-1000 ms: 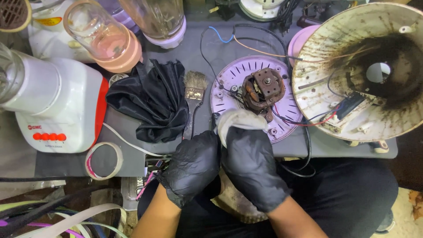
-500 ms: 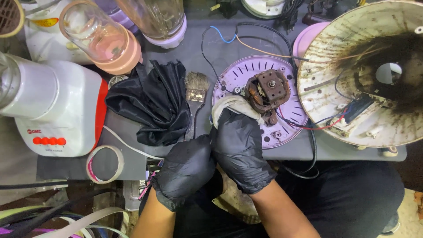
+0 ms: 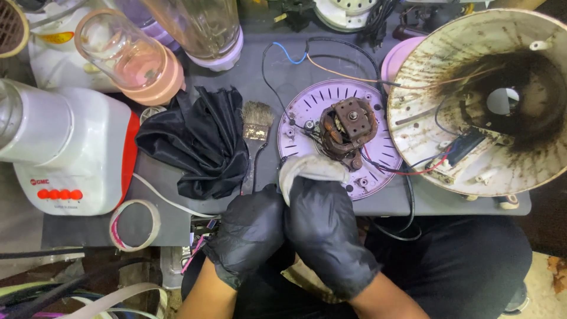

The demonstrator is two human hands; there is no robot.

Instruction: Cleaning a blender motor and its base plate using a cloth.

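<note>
Gripping white cloth [image 3: 312, 168], both gloved hands' fingers closed, left hand [image 3: 248, 233], right hand [image 3: 328, 233], fingertips hidden.

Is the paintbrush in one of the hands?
No, the paintbrush lies on the table beside the black cloth, untouched.

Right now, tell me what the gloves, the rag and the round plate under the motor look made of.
Gloves on the left hand and right hand: thin black rubber, probably nitrile, faint sheen. Rag: soft off-white cloth, creased. Round plate: likely lilac moulded plastic, matte, with raised ribs.
</note>
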